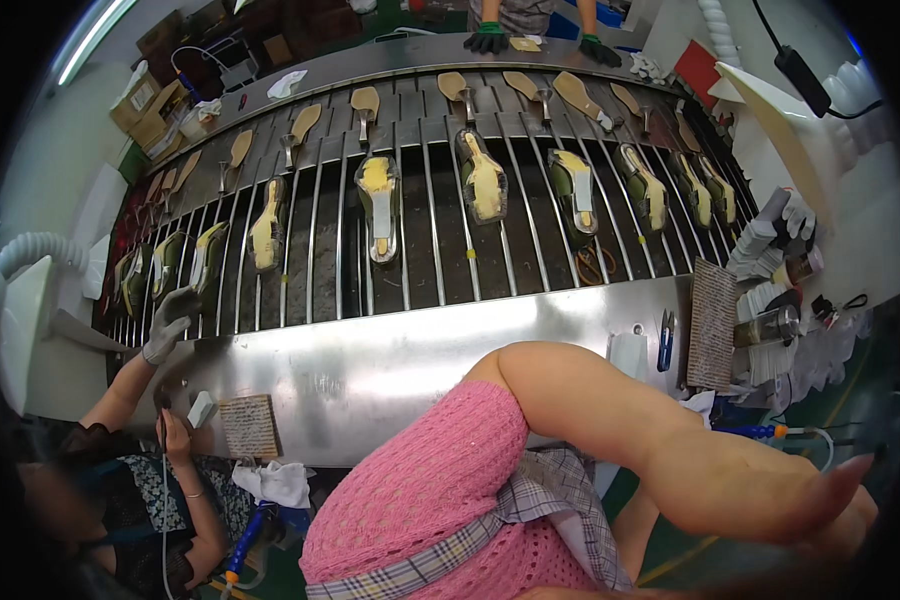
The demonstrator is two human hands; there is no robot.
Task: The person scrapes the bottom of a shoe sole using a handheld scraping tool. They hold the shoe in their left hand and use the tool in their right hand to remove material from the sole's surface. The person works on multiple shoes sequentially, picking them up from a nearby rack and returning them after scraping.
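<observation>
A bare arm reaches from my pink knit sleeve (420, 480) across to the lower right, close to the camera. It appears to be my left arm, with my left hand (770, 490) at its end; the fingers are turned away and blurred, so a grip cannot be made out. Part of another bare arm (637, 525) shows below, and my right hand is out of view. Before me, a metal ledge (410, 370) borders a rack of rods carrying several sole-up shoe lasts with uppers (484, 185). Tan insoles (366, 100) lie in a row behind them.
Blue snips (666, 340) and a woven-textured board (711, 325) lie at the ledge's right. White gloves (798, 215) rest farther right. At left, a co-worker's gloved hand (170, 325) is by the lasts; across the rack is another's green-gloved hand (486, 38).
</observation>
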